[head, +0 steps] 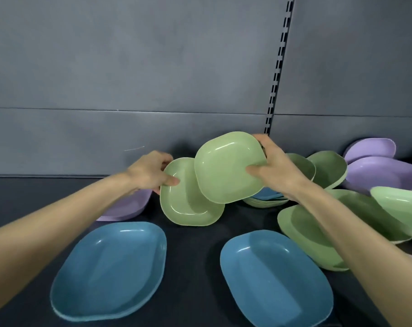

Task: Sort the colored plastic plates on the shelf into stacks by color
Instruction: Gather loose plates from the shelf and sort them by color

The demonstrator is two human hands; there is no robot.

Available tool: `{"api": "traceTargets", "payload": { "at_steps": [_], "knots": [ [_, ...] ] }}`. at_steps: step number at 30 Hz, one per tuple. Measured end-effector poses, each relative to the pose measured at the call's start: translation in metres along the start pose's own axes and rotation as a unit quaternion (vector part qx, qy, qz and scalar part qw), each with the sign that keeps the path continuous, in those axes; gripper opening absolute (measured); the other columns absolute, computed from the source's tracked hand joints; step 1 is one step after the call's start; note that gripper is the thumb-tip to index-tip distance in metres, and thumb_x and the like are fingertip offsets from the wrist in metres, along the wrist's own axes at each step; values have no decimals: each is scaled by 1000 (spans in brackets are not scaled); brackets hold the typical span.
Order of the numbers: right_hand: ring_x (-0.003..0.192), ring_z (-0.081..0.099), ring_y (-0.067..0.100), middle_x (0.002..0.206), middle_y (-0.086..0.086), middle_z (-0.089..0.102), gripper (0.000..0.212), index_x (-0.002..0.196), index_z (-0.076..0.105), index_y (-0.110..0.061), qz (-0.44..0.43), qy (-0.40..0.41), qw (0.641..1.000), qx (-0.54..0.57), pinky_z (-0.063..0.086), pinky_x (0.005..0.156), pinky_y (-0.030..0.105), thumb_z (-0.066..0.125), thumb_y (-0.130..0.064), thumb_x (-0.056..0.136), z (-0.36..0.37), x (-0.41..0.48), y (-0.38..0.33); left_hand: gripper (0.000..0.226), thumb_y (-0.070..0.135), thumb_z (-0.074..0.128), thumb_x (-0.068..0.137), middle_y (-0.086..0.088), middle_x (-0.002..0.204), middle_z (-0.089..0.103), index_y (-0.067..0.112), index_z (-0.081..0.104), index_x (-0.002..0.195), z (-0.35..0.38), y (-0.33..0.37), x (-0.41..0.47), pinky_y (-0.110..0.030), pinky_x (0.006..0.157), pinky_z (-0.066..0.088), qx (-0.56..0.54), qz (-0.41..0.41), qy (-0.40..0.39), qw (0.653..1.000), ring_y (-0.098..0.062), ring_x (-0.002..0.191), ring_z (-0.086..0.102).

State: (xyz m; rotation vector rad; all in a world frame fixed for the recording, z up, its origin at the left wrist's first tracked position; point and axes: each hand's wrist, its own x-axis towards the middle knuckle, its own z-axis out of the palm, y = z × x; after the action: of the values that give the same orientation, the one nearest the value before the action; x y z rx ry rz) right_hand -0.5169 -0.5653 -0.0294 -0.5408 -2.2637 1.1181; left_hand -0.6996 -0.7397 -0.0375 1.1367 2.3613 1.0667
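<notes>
The left hand holds a green plate by its left edge; the thumb lies on the hollow side and the other fingers are tucked behind, so the fingers are clamped on the rim; this plate is tipped up, its hollow side faces the person, and its long side runs from far-left down to near-right; whether its low edge touches the shelf cannot be told.

The right hand holds a second green plate up in the air above the shelf; the thumb presses on the hollow side near the right edge and the fingers curl round the top right corner, clamped on it; this plate is tipped too, with its hollow side facing the person, and it covers the top right corner of the first one.

Two big blue plates lie flat on the front of the shelf, hollow side up; the left blue plate points from near-left to far-right; the right blue plate points from far-left to near-right.

A purple plate lies under the left arm; behind the right wrist sits a small pile with blue on top of green; more green plates lean and lie in a heap on the right; two purple plates rest at the far right, against the grey back wall.
</notes>
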Motion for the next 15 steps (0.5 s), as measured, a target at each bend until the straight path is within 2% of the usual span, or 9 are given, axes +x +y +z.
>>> {"api": "traceTargets", "payload": {
  "at_steps": [2,6,7,10,13,15],
  "knots": [
    [101,57,21,99,-11,56,57,121,44,-29,12,1,1000,-7,52,80,36,55,7,79,5,4,2,20,3,72,78,-11,89,67,8,57,91,2,-3,8,-25,51,56,23,14,-11,1000,-28,76,69],
    [98,58,22,94,-12,56,56,118,45,-29,23,10,999,-27,52,83,38,57,7,77,9,13,7,31,8,76,75,-5,82,64,8,55,97,12,-8,21,-21,45,52,78,24,-26,996,-22,67,66],
    [97,58,23,93,-11,56,55,118,45,-29,26,13,999,-33,52,81,37,57,7,77,9,15,7,34,13,77,74,-6,85,63,9,55,99,14,-9,23,-23,48,52,115,23,-29,993,-23,71,66],
    [95,59,24,91,-7,58,55,118,45,-29,32,13,998,-50,52,82,38,57,6,77,9,20,10,52,36,79,69,-7,98,60,11,53,106,24,-16,27,-34,70,49,273,28,-30,961,-29,91,58],
    [96,59,25,95,-3,61,57,120,45,-30,33,4,998,-58,53,84,40,59,5,77,11,25,12,71,44,79,67,-8,105,61,8,48,119,28,-17,28,-41,82,49,310,43,-28,949,-30,98,56],
    [97,59,25,101,-1,61,57,118,45,-32,31,1,998,-52,52,86,42,60,4,77,14,28,13,81,43,80,67,-7,119,59,10,42,131,21,-16,25,-36,91,46,285,62,-30,956,-25,107,55]
  ]
}}
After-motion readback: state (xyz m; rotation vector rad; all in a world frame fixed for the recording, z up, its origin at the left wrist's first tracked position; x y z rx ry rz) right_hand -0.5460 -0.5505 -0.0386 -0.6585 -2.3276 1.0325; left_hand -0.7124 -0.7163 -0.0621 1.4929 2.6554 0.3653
